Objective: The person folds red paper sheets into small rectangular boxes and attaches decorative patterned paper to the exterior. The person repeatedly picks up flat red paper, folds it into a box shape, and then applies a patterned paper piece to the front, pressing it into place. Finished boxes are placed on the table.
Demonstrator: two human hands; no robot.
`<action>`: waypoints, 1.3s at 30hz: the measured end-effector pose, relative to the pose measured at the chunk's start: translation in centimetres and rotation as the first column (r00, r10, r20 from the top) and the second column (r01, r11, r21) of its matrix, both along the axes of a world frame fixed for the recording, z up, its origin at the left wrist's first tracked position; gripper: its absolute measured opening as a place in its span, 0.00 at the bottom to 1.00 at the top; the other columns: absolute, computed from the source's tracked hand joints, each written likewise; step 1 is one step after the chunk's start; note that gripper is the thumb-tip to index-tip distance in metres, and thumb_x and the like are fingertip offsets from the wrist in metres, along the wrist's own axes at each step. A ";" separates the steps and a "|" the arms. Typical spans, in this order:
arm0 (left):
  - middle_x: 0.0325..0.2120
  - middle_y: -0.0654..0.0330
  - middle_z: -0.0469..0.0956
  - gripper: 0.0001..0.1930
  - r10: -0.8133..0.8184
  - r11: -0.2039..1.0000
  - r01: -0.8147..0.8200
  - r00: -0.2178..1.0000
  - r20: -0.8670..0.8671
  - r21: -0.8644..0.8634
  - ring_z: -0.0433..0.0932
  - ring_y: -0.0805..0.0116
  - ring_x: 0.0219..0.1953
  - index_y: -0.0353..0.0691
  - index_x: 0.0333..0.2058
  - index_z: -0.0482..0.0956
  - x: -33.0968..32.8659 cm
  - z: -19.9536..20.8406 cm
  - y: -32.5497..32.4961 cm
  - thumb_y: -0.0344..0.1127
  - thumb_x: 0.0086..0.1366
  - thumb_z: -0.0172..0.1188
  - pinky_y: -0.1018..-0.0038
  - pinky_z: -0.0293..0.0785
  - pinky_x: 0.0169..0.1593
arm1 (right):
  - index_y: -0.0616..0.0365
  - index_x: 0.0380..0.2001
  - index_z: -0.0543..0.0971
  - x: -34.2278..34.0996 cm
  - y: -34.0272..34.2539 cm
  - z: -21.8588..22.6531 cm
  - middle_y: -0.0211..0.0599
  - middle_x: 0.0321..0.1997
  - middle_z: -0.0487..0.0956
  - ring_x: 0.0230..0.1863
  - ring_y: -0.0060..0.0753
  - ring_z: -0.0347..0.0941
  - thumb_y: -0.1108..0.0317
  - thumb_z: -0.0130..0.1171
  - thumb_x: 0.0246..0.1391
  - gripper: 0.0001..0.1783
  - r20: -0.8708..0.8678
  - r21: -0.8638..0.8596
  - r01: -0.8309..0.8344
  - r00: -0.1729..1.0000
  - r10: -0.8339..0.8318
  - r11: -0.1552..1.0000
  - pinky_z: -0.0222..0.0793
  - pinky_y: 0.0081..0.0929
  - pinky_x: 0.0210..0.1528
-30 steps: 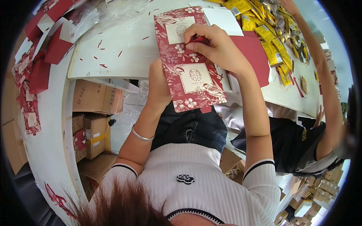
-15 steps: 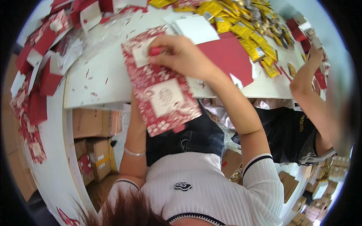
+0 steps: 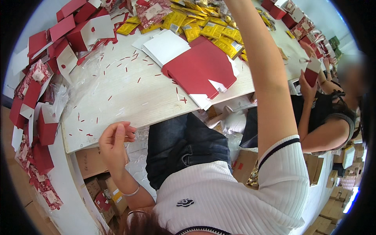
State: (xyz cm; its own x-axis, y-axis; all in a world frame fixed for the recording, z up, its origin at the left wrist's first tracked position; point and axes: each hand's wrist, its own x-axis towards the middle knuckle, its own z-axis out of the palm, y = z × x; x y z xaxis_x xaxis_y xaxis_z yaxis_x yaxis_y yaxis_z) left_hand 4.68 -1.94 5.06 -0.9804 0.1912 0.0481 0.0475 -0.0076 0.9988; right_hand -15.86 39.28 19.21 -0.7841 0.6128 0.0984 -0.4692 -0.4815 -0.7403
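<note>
At the near edge of the counter [image 3: 129, 96], the left hand [image 3: 112, 145] sits with fingers [image 3: 129, 135] loosely curled, half open, nothing visible in them. Looks like a resting pose; can't tell if they touch the edge. Right arm [image 3: 266, 70] stretches up over the counter; its fingers are out of frame, so can't tell how open they are or what they have.

Red card stack [image 3: 203, 64] lies flat, right of and beyond the left fingers, well apart. White card stack [image 3: 166, 47] sits against it, farther out. Probably laid flat so pieces stay together and pick up easily.

Yellow packets [image 3: 211, 29] pile up behind both stacks, farther still from the left fingers; likely parked there within arm's reach. Red boxes [image 3: 46, 127] crowd the counter left of the left fingers, at mixed angles. Reads as side storage, off the work area.

Red strips [image 3: 138, 80] lie scattered just beyond the left fingers. No order, so probably offcuts, not placed on purpose.
</note>
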 end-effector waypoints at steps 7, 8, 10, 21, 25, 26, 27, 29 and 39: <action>0.23 0.58 0.76 0.09 -0.176 0.984 0.175 0.983 0.043 0.026 0.72 0.77 0.24 0.31 0.32 0.75 0.5 -0.2 3.3 0.31 0.62 0.49 0.81 0.69 0.30 | 0.60 0.26 0.75 9.8 -8.1 -13.6 0.38 0.24 0.74 0.31 0.38 0.70 0.63 0.55 0.48 0.10 -0.115 0.939 0.135 0.990 0.083 -0.316 0.65 0.32 0.34; 0.23 0.58 0.76 0.09 -0.216 0.976 0.215 0.975 0.047 0.019 0.72 0.77 0.24 0.31 0.32 0.75 0.6 0.1 3.8 0.31 0.62 0.50 0.81 0.69 0.31 | 0.60 0.25 0.75 10.8 -8.7 -14.9 0.40 0.25 0.73 0.32 0.40 0.69 0.62 0.55 0.48 0.11 -0.084 0.925 0.111 0.993 0.088 -0.364 0.64 0.33 0.36; 0.23 0.59 0.76 0.09 -0.252 0.968 0.252 0.967 0.036 0.003 0.72 0.77 0.25 0.32 0.32 0.75 0.8 0.2 4.2 0.31 0.62 0.50 0.81 0.69 0.31 | 0.59 0.23 0.73 11.2 -9.3 -16.2 0.40 0.27 0.69 0.34 0.43 0.65 0.62 0.55 0.47 0.11 0.025 0.957 -0.007 0.998 0.059 -0.290 0.61 0.35 0.38; 0.53 0.42 0.59 0.41 -0.026 0.922 -0.181 0.853 -0.521 -0.342 0.61 0.56 0.54 0.28 0.56 0.51 -0.6 1.9 7.6 0.42 0.50 0.63 0.66 0.63 0.52 | 0.57 0.14 0.75 12.8 -14.4 -7.5 0.44 0.14 0.73 0.19 0.47 0.71 0.57 0.53 0.47 0.17 -0.268 0.896 0.188 0.951 -0.152 -0.402 0.65 0.39 0.26; 0.53 0.38 0.57 0.53 0.023 0.799 -0.375 0.800 -0.599 -0.471 0.60 0.49 0.55 0.22 0.56 0.45 -2.0 2.8 8.4 0.52 0.43 0.67 0.64 0.61 0.54 | 0.57 0.17 0.77 13.4 -20.3 -5.1 0.44 0.19 0.76 0.25 0.46 0.73 0.53 0.52 0.48 0.19 -0.064 0.984 0.048 0.994 -0.092 -0.173 0.69 0.40 0.30; 0.52 0.37 0.58 0.55 0.056 0.796 -0.392 0.807 -0.588 -0.461 0.61 0.49 0.54 0.21 0.56 0.45 -2.3 2.9 8.4 0.54 0.41 0.67 0.64 0.62 0.53 | 0.57 0.18 0.78 13.4 -21.1 -4.8 0.44 0.20 0.76 0.26 0.46 0.73 0.53 0.51 0.48 0.19 -0.030 0.989 0.021 0.998 -0.063 -0.144 0.69 0.40 0.30; 0.51 0.38 0.59 0.55 0.042 0.836 -0.330 0.835 -0.549 -0.438 0.63 0.49 0.53 0.22 0.56 0.45 -2.6 3.0 8.2 0.54 0.41 0.67 0.65 0.63 0.52 | 0.57 0.19 0.78 13.4 -21.8 -4.5 0.44 0.21 0.76 0.27 0.46 0.73 0.53 0.51 0.48 0.19 0.003 0.993 -0.007 1.000 -0.031 -0.116 0.69 0.39 0.31; 0.49 0.38 0.62 0.55 0.006 0.902 -0.208 0.882 -0.471 -0.379 0.66 0.50 0.51 0.23 0.56 0.45 -3.2 3.1 7.5 0.53 0.41 0.68 0.67 0.65 0.51 | 0.57 0.20 0.79 13.1 -22.5 -4.6 0.43 0.22 0.76 0.28 0.46 0.73 0.52 0.51 0.48 0.19 0.055 0.996 -0.051 0.997 0.055 -0.078 0.68 0.38 0.32; 0.40 0.53 0.74 0.21 -0.082 0.844 -0.010 0.986 0.147 0.536 0.75 0.68 0.40 0.30 0.46 0.68 -2.4 6.2 0.2 0.34 0.54 0.55 0.76 0.71 0.44 | 0.49 0.54 0.66 19.0 -17.9 -5.1 0.47 0.61 0.56 0.63 0.50 0.48 0.88 0.46 0.27 0.42 0.028 0.946 0.105 0.916 0.401 -0.306 0.48 0.34 0.61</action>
